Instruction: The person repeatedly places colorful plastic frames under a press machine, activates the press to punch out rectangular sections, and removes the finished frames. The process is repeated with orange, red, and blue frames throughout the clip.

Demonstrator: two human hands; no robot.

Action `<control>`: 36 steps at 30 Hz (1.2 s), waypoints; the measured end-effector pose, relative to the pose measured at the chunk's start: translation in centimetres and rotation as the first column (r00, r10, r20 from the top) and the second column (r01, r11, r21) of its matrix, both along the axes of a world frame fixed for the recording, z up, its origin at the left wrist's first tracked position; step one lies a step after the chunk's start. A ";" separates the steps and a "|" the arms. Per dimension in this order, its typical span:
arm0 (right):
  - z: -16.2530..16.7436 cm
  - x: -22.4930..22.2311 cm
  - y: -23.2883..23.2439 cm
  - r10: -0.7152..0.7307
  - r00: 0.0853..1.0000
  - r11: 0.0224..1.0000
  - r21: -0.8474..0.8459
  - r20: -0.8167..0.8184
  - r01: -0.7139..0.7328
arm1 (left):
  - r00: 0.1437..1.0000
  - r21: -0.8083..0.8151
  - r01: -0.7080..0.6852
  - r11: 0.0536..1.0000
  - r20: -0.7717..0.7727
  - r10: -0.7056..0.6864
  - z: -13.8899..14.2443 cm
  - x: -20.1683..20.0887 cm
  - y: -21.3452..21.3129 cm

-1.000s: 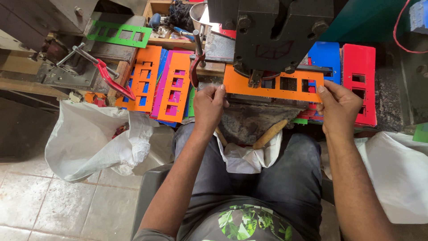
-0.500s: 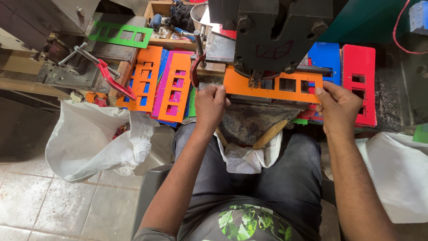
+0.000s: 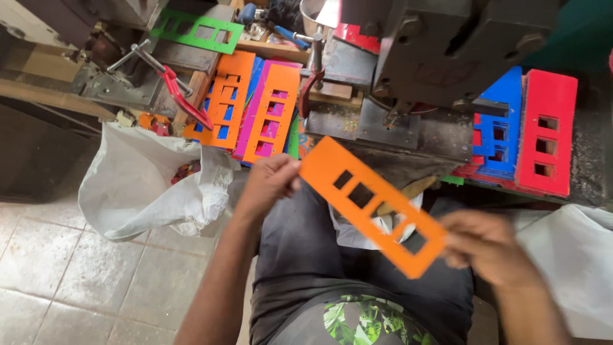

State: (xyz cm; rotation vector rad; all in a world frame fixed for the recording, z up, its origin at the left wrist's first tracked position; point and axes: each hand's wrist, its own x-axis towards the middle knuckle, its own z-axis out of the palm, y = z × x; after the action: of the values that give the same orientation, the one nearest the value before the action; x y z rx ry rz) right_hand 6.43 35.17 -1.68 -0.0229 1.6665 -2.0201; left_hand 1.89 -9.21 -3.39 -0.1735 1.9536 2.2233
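An orange plastic strip (image 3: 357, 206) with several rectangular cut-outs is held tilted over my lap, clear of the dark metal press (image 3: 447, 45). My left hand (image 3: 271, 182) pinches its upper left end. Blurred by motion, my right hand (image 3: 488, 246) grips the lower right end. A stack of punched orange, pink and blue strips (image 3: 255, 105) lies on the bench just beyond my left hand. A red strip stack (image 3: 546, 131) and a blue strip stack (image 3: 501, 124) stand at the right of the press.
A white sack (image 3: 150, 191) holding small offcuts sits open on the tiled floor at left. Another white sack (image 3: 575, 255) lies at right. A green strip (image 3: 198, 29) and a red-handled lever (image 3: 175, 86) rest on the bench at back left.
The orange strip was lying level under the press with both hands on its ends. It is now pulled out toward me and tilted, the right end lower.
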 end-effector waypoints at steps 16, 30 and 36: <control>-0.6 -9.6 -40.9 0.050 0.994 0.990 -0.125 -0.095 -0.062 | 0.863 -0.583 -0.412 0.700 -0.003 0.506 1.8 0.5 -15.6; 0.4 -12.1 -40.3 0.397 0.756 0.904 0.362 -0.521 -0.225 | 0.839 -0.866 -0.440 0.239 -0.300 0.454 3.2 0.1 -11.5; 2.2 -6.9 -30.3 0.545 0.479 0.829 0.528 -0.688 -0.184 | 0.761 -0.719 -0.591 0.364 -0.647 -0.043 2.2 -3.2 -6.5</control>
State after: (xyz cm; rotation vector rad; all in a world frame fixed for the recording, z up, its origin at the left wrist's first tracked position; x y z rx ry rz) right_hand -0.51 4.85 0.51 -1.2865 2.3047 -1.3148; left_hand -1.35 -15.76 -1.21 0.0490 3.5930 1.0045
